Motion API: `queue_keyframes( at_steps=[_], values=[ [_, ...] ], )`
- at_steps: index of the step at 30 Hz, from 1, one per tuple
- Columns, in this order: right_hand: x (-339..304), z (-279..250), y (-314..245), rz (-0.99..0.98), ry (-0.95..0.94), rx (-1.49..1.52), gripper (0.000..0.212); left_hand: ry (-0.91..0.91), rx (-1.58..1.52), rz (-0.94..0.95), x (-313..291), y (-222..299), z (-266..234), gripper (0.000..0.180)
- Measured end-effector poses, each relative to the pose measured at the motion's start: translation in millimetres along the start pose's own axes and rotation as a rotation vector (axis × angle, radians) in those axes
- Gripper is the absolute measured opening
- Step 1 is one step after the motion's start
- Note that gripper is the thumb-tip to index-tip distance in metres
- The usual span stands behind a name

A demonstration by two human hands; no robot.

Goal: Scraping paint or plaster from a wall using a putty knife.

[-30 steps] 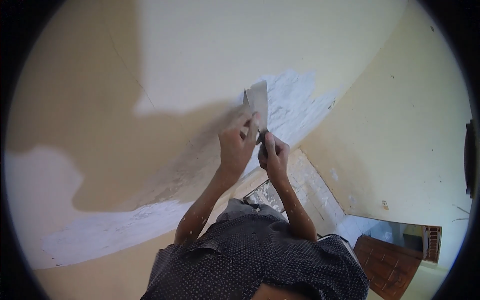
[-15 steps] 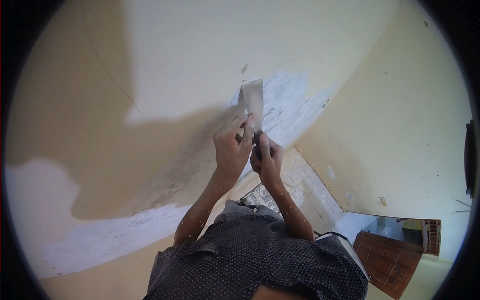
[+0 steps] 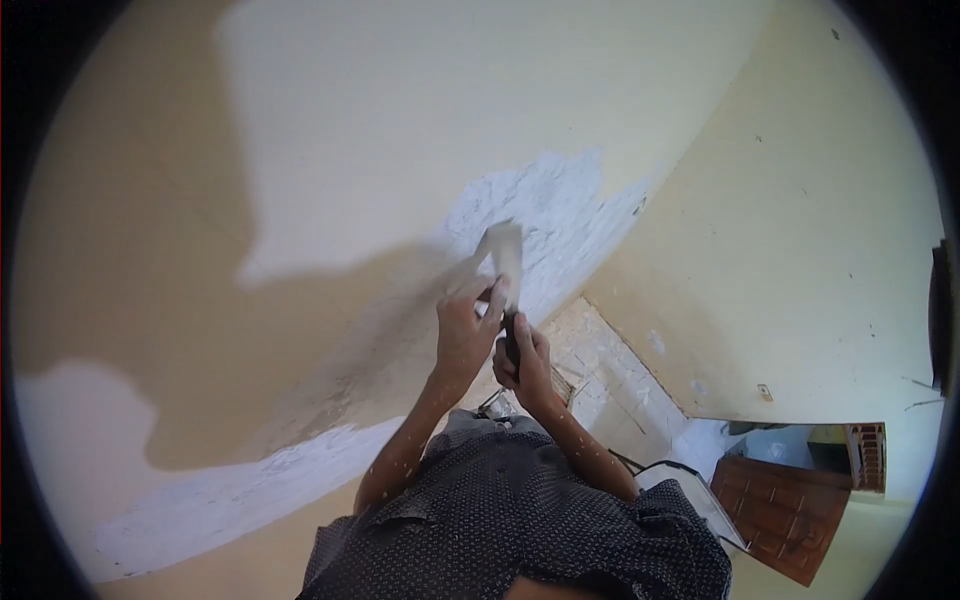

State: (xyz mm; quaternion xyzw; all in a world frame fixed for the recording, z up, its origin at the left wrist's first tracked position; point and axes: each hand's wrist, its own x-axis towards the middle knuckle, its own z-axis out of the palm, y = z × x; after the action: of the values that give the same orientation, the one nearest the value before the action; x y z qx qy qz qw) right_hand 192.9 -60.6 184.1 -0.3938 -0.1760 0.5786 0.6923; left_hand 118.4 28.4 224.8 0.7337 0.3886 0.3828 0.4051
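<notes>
On the cream plaster wall (image 3: 330, 150), frame centre, our left hand (image 3: 462, 335) presses fingers on the pale flat scraper blade (image 3: 503, 252) for force; our right hand (image 3: 522, 357) wraps its handle.

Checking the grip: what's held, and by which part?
A scraper: right hand grips its dark handle, left hand presses fingers near the blade's base.

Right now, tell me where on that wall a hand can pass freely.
Free: the cream wall above the white patch, and the shaded wall left of the left hand. Crowded: both hands, the right hand included, grip the putty knife at the patch.
</notes>
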Motion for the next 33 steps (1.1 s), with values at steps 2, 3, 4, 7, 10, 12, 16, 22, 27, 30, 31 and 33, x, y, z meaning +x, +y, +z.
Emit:
queue_keyframes(
  at_steps=[2,3,4,7,10,12,16,22,27,30,31,33],
  values=[
    [-15.5,-28.0,17.0,0.054,0.017,-0.124,0.042,-0.035,-0.049,-0.117,-29.2,-26.3,7.1,0.025],
    [-20.7,-41.8,24.5,0.114,0.022,-0.249,0.043,-0.057,-0.09,-0.234,-42.9,-40.7,8.0,0.027],
    [-26.0,-51.6,30.0,0.114,0.039,-0.236,0.043,-0.078,-0.085,-0.238,-55.9,-57.0,2.9,0.027],
    [-46.3,-78.5,40.2,0.244,-0.084,-0.435,0.041,-0.313,-0.276,-0.538,-84.6,-85.6,-15.9,0.025],
    [-48.6,-87.6,40.4,0.289,-0.138,-0.446,0.043,-0.335,-0.443,-0.699,-92.5,-83.1,-22.3,0.025],
    [-52.3,-80.6,35.9,0.306,-0.099,-0.349,0.035,-0.245,-0.488,-0.641,-86.4,-73.6,-15.6,0.037],
    [-56.3,-60.1,36.1,-0.436,0.089,-1.111,0.052,-0.242,-0.565,-0.424,-71.3,-46.3,8.0,0.05],
    [-35.0,-41.7,10.3,-0.807,0.114,-1.294,0.057,-0.047,-0.149,-0.238,-24.7,14.7,7.1,0.025],
    [-4.2,-0.8,-25.7,-0.781,0.141,-0.998,0.05,0.063,-0.08,-0.069,10.8,40.2,-0.9,0.025],
    [4.9,0.2,-31.1,-0.742,0.109,-0.882,0.046,0.072,-0.044,-0.068,14.9,42.5,-1.3,0.025],
    [5.5,0.6,-29.9,-0.742,0.107,-0.879,0.046,0.074,-0.041,-0.068,14.4,44.8,1.0,0.025],
    [11.1,1.9,-26.4,-0.905,0.165,-0.803,0.043,0.156,-0.07,0.07,16.7,49.1,7.8,0.025]
  ],
)
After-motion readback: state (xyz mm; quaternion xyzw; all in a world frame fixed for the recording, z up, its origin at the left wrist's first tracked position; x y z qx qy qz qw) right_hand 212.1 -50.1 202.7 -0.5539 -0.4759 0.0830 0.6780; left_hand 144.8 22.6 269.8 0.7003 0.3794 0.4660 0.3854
